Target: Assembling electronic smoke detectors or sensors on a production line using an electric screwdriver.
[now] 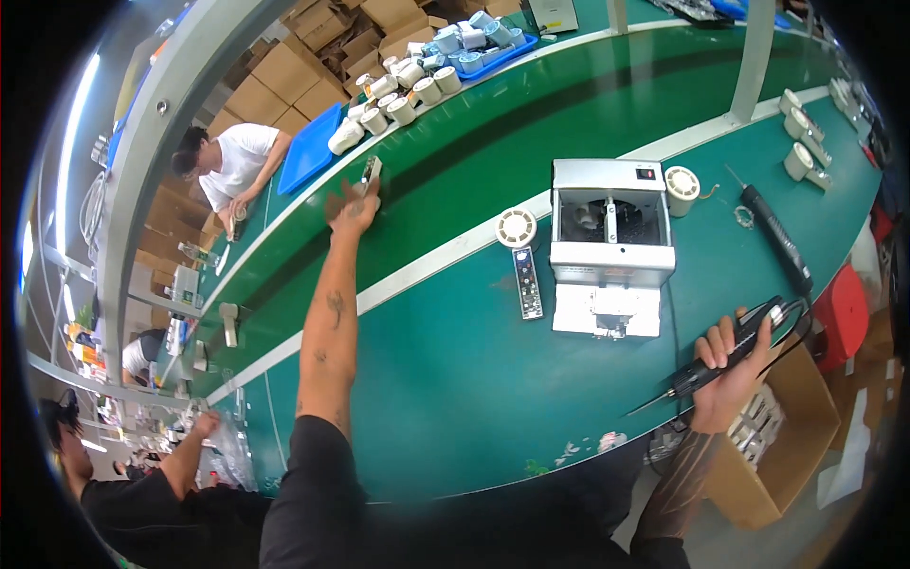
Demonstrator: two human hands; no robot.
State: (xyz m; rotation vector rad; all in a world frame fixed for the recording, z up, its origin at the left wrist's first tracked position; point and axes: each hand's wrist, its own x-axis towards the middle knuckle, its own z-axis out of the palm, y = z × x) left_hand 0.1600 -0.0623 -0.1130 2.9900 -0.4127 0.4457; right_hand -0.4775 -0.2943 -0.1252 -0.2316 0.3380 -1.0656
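My left hand [352, 214] reaches far out over the green conveyor belt [493, 123]. Its fingers are smeared by motion, at a small pale handheld-fan body [373, 169]; whether they grip it I cannot make out. My right hand [730, 377] is closed round a black electric screwdriver [716, 360], whose long thin bit points left over the bench's near edge. On the bench between my hands lies a handheld fan body with a round white grille [517, 229] and a bared circuit board [527, 284] in its handle. Beside it stands a boxy silver machine [613, 266], apparently a screw feeder.
Another white fan head [682, 185] stands right of the machine. A second screwdriver [777, 237] lies farther right, near several fan bodies [806, 166]. White and blue fan parts [427, 90] line the far side. Metal posts [755, 62] rise there. A carton [782, 446] stands below right. Co-workers sit at left.
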